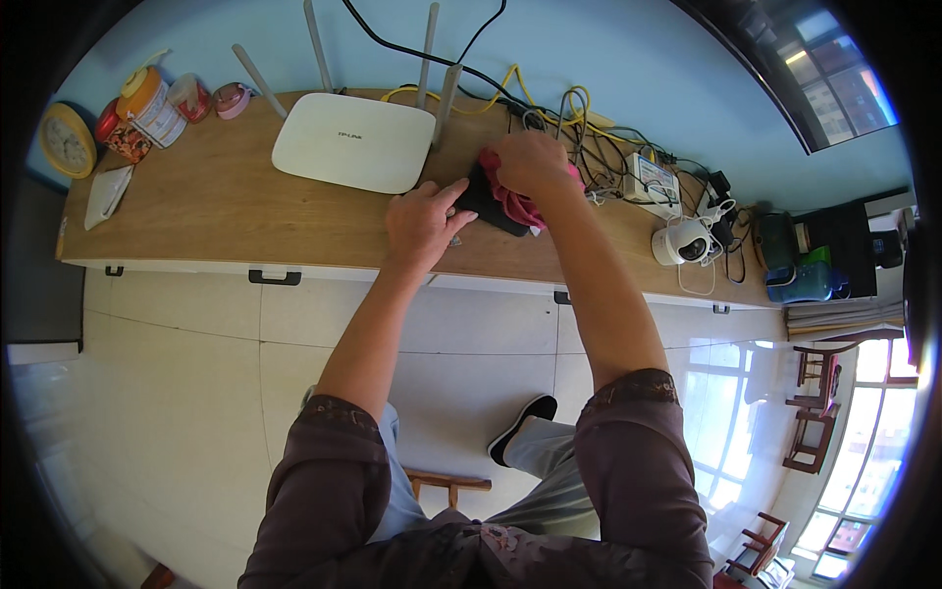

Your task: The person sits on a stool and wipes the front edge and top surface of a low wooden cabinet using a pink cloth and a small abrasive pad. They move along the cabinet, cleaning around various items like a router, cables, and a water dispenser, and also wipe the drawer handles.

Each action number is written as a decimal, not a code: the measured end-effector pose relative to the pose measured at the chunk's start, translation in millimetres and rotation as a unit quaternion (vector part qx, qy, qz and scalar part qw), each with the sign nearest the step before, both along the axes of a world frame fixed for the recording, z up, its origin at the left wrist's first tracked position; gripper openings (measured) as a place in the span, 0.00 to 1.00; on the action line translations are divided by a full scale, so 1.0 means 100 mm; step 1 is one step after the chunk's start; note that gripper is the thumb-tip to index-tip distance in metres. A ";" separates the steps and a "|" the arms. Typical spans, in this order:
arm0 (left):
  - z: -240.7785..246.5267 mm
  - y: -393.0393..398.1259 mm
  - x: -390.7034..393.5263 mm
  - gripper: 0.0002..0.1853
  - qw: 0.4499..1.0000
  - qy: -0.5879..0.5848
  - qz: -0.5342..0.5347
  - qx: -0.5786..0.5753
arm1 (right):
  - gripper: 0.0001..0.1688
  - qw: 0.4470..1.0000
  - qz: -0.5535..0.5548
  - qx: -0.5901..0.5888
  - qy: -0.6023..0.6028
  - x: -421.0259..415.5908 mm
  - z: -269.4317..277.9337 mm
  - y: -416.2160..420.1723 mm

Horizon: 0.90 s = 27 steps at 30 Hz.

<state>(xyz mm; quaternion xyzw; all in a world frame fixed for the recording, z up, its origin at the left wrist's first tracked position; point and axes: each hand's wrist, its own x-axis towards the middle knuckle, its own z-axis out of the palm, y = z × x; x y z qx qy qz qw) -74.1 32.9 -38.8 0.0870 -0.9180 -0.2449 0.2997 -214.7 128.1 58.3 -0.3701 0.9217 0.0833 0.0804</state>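
A flat black box (494, 200), perhaps a set-top box, lies on the wooden cabinet top (221, 199), right of the white TP-Link router (353, 140). My left hand (421, 221) holds the box at its left edge, thumb and index finger at the rim. Bunched in my right hand (531, 163) is a dark pink cloth (515, 206), pressed against the top of the box. My right hand and forearm hide part of the cloth and the box's right side. A small object (455, 241), too small to identify, lies below my left thumb.
Tangled cables (589, 147) run along the wall, beside a white power box (652, 184) and a white camera (681, 241). Jars (151, 107) and a yellow clock (68, 140) stand at the left. A television (802, 66) overhangs the upper right. Router antennas (316, 44) rise behind.
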 end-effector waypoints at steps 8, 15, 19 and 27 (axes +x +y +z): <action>-0.10 0.02 -0.04 0.23 1.000 -0.008 0.011 0.017 | 0.17 0.996 0.078 -0.029 0.039 0.34 -0.06 0.55; -0.07 0.01 -0.03 0.23 1.000 -0.007 0.013 0.013 | 0.11 0.996 0.070 -0.052 -0.030 0.56 0.00 1.06; -0.06 0.00 -0.02 0.23 1.000 -0.007 0.011 0.015 | 0.11 0.992 -0.030 -0.126 0.001 0.30 0.12 0.97; 0.01 0.06 -0.03 0.23 1.000 0.015 0.020 -0.018 | 0.12 0.991 -0.102 -0.091 0.010 0.00 -0.11 0.55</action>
